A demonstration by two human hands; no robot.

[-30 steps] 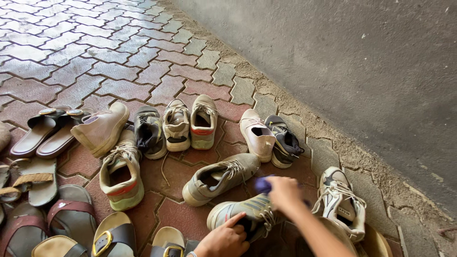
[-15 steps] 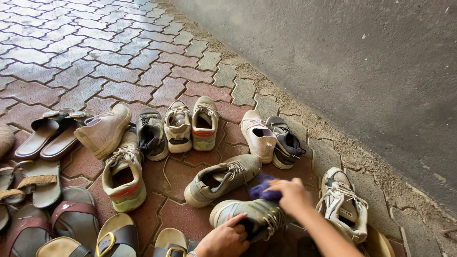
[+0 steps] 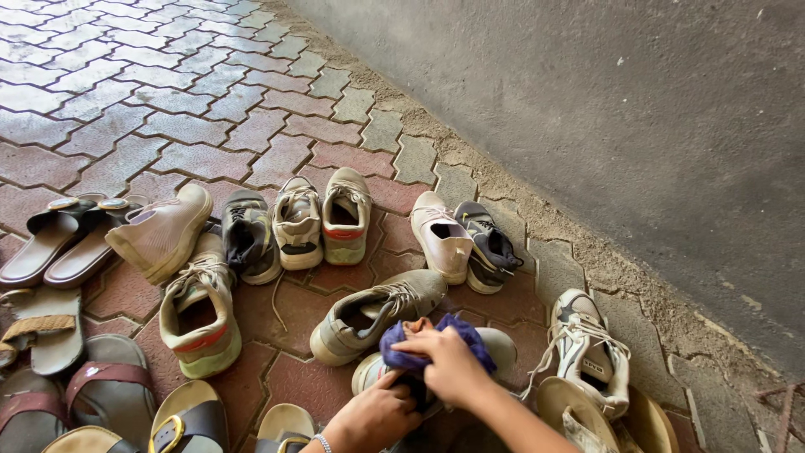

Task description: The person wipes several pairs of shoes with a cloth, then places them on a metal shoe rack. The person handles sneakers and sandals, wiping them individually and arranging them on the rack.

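So, watching the head cam feed: the right hand (image 3: 449,365) is clamped down on a purple cloth (image 3: 436,342), pressing it onto the top of a grey-green sneaker (image 3: 495,348) that sits at about 6 o'clock in the view, low centre of the shoe pile. The left hand (image 3: 373,415) is curled around the heel end of that same sneaker, fingers tucked at the opening, holding it steady on the red paving bricks (image 3: 285,159).

Going outward: just at 11 o'clock of the hands, nearly touching, lies an olive lace-up sneaker (image 3: 377,310) tipped a bit on its side. At 3 o'clock there's a white lace-up sneaker (image 3: 587,348) with loose laces trailing toward the hands, and a tan sandal sole (image 3: 570,407) right under the forearm. Further up, a beige slip-on (image 3: 440,235) and a dark grey trainer (image 3: 490,243) sit side by side near the wall (image 3: 604,109). Off at 9 o'clock is a tan sneaker with an orange heel stripe (image 3: 197,315).

What I'd worry about, just my guess: everything's packed tight, so a wide wipe could snag the cloth on the white sneaker's laces or knock the olive one over. The left grip is only at the heel, so a hard push at the toe might spin the shoe out. And the gritty strip of dirt along the wall could get onto the cloth if it drags on the ground.
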